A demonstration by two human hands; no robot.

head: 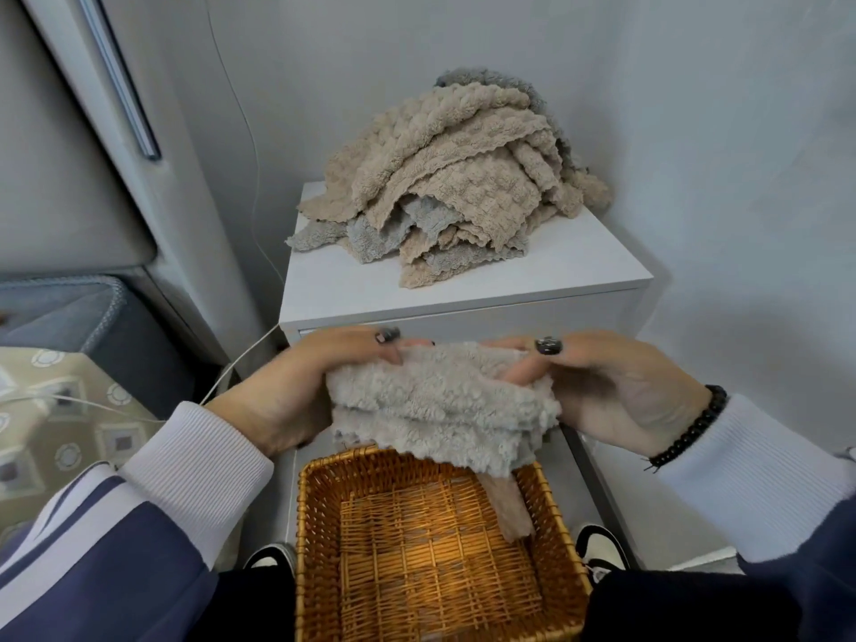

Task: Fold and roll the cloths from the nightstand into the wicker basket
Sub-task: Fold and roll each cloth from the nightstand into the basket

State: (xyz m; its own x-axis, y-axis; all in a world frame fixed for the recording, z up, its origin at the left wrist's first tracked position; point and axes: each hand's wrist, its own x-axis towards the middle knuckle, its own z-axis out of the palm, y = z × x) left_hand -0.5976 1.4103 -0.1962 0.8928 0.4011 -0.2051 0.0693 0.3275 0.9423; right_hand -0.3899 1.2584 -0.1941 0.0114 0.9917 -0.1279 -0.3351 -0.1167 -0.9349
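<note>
Both hands hold one fluffy grey cloth [444,400] above the wicker basket [435,544]. The left hand [296,386] grips its left end with thumb on top, and the right hand [616,391] grips the right end in the same way. The cloth is folded in layers, and a beige corner hangs down into the basket. The pile of beige and grey cloths [454,183] lies on the white nightstand [579,261] behind. No writing or label can be read anywhere.
</note>
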